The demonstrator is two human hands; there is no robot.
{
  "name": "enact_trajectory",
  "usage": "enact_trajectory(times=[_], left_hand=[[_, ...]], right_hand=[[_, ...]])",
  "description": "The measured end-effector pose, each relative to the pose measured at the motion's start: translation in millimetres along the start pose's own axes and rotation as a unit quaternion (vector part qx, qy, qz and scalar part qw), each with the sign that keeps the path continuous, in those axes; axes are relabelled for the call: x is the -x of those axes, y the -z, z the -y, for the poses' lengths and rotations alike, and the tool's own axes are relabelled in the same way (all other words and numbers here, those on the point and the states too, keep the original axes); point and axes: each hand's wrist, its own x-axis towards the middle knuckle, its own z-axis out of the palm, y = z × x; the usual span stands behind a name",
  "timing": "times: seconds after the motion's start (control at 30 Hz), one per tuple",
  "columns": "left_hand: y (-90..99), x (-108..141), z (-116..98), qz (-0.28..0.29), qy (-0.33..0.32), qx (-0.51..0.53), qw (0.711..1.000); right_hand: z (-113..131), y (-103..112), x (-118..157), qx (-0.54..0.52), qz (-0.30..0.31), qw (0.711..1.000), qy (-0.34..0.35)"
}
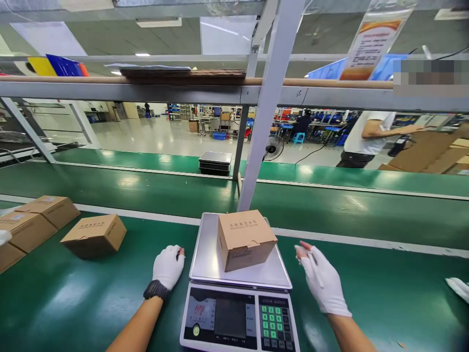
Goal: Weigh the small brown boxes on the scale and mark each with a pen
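A closed brown carton with printing on its lid rests slightly turned on the metal plate of a digital scale. My left hand, in a white glove with bare fingertips and a dark watch at the wrist, is on the green surface left of the scale, its fingers curled in and what they hold, if anything, hidden. To the right of the scale is my right hand, also gloved, with fingers extended toward the carton but apart from it, holding nothing.
Another carton lies to the left, beside several cartons at the far left edge. A slanted metal post rises behind the scale. A person stands beyond the belts. White gloved fingertips show at both side edges.
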Motion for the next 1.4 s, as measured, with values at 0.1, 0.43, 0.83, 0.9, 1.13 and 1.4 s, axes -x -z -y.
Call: enact_trajectory(times=[0.1,0.43,0.83,0.9,1.13,1.4], left_hand=[[0.6,-1.0,0.5,-0.002,0.003,0.024,1.0],[7.1,17.8,-3.9,0.004,0.084,0.213,0.973],[136.4,1.4,-118.9,-0.023,-0.109,0.525,0.844],[138.0,0.5,-138.8,0.025,-0.11,0.559,0.821],[135.9,-11.9,-137.3,0.116,-0.086,0.624,0.768],[131.4,-12.5,-136.6,0.103,-0.095,0.627,0.766]], right_hand=[[-52.4,-9.9,21.0,0.044,0.013,0.997,-0.068],[-63.8,-11.8,52.3,0.05,0.015,0.989,-0.135],[90.4,17.5,-12.4,-0.138,0.02,0.99,0.033],[129.8,14.1,-13.7,-0.129,0.04,0.986,0.098],[199.4,-12.5,-18.8,-0.035,0.235,0.944,0.229],[216.7,-42.2,-36.2,0.051,0.211,0.955,0.203]])
